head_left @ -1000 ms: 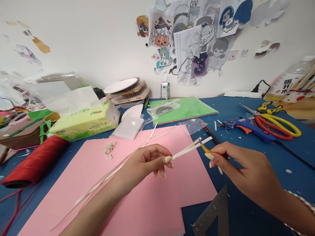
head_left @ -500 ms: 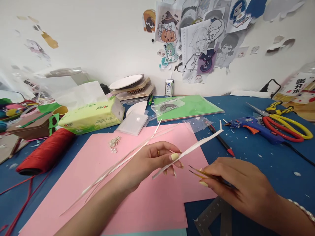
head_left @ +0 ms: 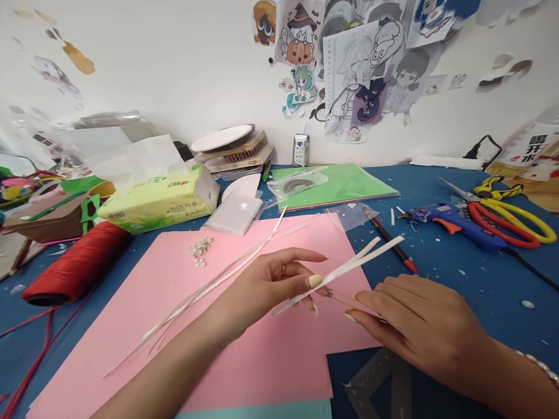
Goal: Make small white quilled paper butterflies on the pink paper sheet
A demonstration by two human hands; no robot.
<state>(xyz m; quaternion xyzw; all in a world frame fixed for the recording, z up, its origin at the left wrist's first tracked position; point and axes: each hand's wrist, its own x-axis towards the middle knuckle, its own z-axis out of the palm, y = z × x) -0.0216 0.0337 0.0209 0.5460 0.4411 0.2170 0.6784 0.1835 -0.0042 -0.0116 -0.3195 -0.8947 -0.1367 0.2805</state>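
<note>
My left hand (head_left: pixel 273 285) is closed, pinching narrow white paper strips (head_left: pixel 367 259) between thumb and fingers. The strips spread into two ends on the right, and a short tail pokes out below the thumb. In my right hand (head_left: pixel 423 320) are slim tweezers (head_left: pixel 343 298), whose tips reach my left fingertips just under the strips. Something small seems to be at the tips, too small to name. Long white strips (head_left: pixel 209 283) lie across the pink paper (head_left: pixel 271 366) beneath my left hand.
Small pearly beads (head_left: pixel 201 249) rest on the pink paper. To the right lie a blue glue gun (head_left: pixel 458 221), red-and-yellow-handled scissors (head_left: pixel 502 224) and a dark pen (head_left: pixel 395 245). A metal ruler (head_left: pixel 375 378) is near the front. At left are a red thread spool (head_left: pixel 78 262) and a tissue pack (head_left: pixel 161 201).
The tweezers have moved left, from apart to touching my left fingertips. The strips' right end, almost together before, now shows two separate ends. My left index finger has straightened.
</note>
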